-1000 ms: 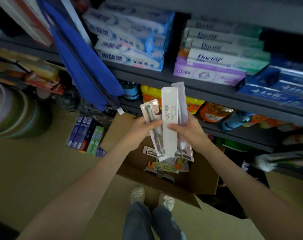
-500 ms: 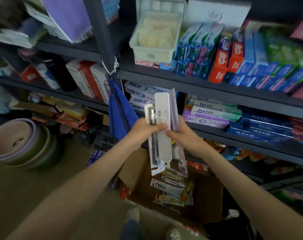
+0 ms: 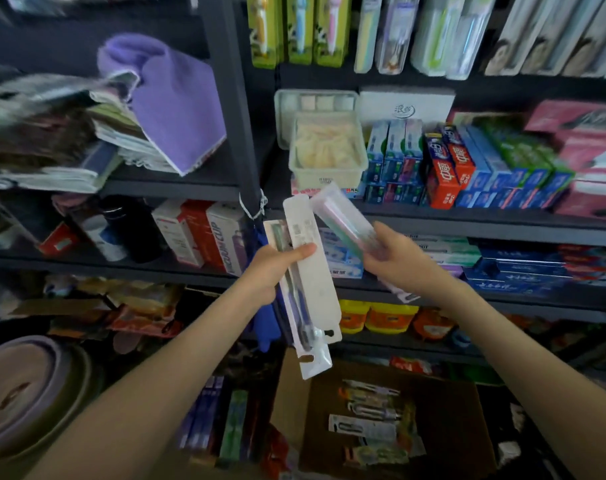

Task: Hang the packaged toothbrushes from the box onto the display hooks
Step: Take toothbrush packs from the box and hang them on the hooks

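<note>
My left hand grips two long toothbrush packs, a white card in front and a clear blister with a dark brush behind, held upright with their hang holes pointing down. My right hand holds a single clear toothbrush pack, tilted up to the left and apart from the others. Below them the open cardboard box on the floor holds several more toothbrush packs. Hanging toothbrush packs fill the top row of the dark shelving; the hooks themselves are hidden.
A black shelf upright stands just left of the packs. Toothpaste boxes and a pale basket fill the shelf ahead. Purple cloths lie at upper left, stacked basins at lower left.
The view has swung up from the box to the shelves. My right hand has drawn one clear pack out of the bundle and moved it right, while my left hand keeps the other two.
</note>
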`<state>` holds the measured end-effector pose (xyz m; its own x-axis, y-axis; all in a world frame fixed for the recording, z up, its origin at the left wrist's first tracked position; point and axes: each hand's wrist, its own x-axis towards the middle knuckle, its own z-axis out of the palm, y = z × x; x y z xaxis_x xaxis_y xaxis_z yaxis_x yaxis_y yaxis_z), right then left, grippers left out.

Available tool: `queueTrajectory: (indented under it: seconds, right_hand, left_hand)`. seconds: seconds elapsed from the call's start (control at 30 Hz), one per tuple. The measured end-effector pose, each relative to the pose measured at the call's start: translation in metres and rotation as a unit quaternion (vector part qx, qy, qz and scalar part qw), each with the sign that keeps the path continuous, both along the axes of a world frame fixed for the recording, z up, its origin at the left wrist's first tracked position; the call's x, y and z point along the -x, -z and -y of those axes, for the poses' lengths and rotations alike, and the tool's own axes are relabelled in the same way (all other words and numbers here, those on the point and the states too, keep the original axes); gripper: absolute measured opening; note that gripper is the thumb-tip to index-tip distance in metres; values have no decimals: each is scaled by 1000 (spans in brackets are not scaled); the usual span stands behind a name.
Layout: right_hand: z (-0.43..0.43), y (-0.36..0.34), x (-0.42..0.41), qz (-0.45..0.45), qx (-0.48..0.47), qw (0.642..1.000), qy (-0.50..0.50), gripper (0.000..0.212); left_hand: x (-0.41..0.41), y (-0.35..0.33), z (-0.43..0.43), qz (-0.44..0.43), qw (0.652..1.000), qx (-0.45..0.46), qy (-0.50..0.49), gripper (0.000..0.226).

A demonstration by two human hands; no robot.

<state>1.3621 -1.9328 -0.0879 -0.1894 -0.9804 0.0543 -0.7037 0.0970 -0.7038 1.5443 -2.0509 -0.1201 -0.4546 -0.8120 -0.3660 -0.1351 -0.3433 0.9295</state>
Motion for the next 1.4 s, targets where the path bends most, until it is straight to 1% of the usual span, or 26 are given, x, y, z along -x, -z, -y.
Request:
queueTrajectory:
  seconds: [0.07, 0.1, 0.17, 0.23, 0.3, 0.37, 0.4, 0.47, 0.53, 0.6, 0.67, 0.73, 0.8, 0.87, 0.9, 0.97, 1.0, 1.03, 1.1, 1.17, 1.2, 1.27, 1.3, 1.33, 1.37, 1.4]
  right_hand:
    - [-2, -7, 8, -74, -13, 997, -13, 33]
    - [-3, -10, 14, -105, -14, 994, -23, 36]
    - [-7, -13, 29, -210, 4, 976, -65, 34]
    - [-10, -17, 43, -347, 17, 929, -129, 39]
    - [-13, -25, 50, -458, -24, 870, -178, 50]
    - [-13, -33, 53, -543, -72, 812, -201, 58]
    - [-14, -37, 51, -565, -79, 794, -210, 61]
    - [-10, -42, 47, -588, -88, 773, -220, 65]
    - [-4, -45, 48, -600, -104, 762, -219, 65]
    - [1, -48, 54, -606, -116, 758, -212, 65]
    - [2, -51, 60, -593, -125, 770, -199, 65]
    - [2, -56, 66, -575, -126, 786, -190, 66]
    - [3, -63, 70, -563, -114, 797, -185, 66]
    - [5, -70, 73, -563, -108, 797, -189, 65]
    - [6, -72, 74, -568, -108, 792, -193, 64]
    - [7, -76, 74, -580, -110, 782, -200, 63]
    - [7, -78, 75, -585, -107, 780, -194, 63]
    - [7, -78, 77, -581, -97, 789, -175, 64]
    - [4, -77, 81, -539, -34, 836, -97, 71]
    - [3, -69, 83, -443, 88, 892, 15, 89]
    - [3, -62, 81, -365, 150, 916, 77, 98]
    - [6, -47, 74, -142, 222, 951, 165, 107]
    - [9, -40, 70, -16, 229, 957, 178, 105]
    - [12, -37, 65, 100, 228, 952, 179, 99]
    - [14, -35, 62, 198, 213, 940, 180, 87]
    - [16, -35, 59, 266, 186, 929, 178, 73]
  left_hand:
    - [6, -4, 4, -3, 999, -27, 21, 17]
    - [9, -6, 6, -5, 999, -37, 31, 15]
    - [15, -9, 9, 4, 998, -47, 46, 12]
    - [21, -9, 10, 9, 997, -46, 64, 16]
    - [28, -9, 10, 15, 994, -46, 93, 18]
    - [36, -8, 6, 25, 991, -35, 130, 17]
    - [41, -8, 2, 30, 988, -27, 149, 17]
    - [52, -6, -5, 35, 983, -10, 182, 19]
    - [63, -4, -10, 31, 978, 1, 206, 26]
    - [71, -5, -13, 15, 978, -5, 210, 21]
    - [76, -8, -14, -5, 980, -23, 197, 16]
    - [80, -11, -14, -34, 981, -49, 186, 21]
    - [84, -15, -15, -59, 979, -67, 181, 36]
    - [87, -19, -13, -63, 978, -72, 185, 49]
    - [87, -22, -14, -62, 977, -64, 195, 45]
    - [86, -26, -13, -60, 974, -30, 218, 18]
    - [86, -28, -14, -58, 974, -12, 217, 12]
    - [86, -29, -12, -60, 976, 4, 209, 15]
    - [87, -32, -10, -82, 979, 20, 185, 19]
    - [89, -37, -8, -115, 980, 19, 159, 21]
    - [90, -39, -7, -131, 981, 18, 146, 21]
    - [92, -44, -6, -154, 979, 27, 130, 25]
    - [93, -45, -7, -155, 979, 35, 128, 28]
    - [94, -48, -8, -152, 979, 44, 127, 31]
    - [96, -50, -9, -147, 979, 54, 130, 34]
    - [97, -51, -11, -143, 979, 61, 135, 36]
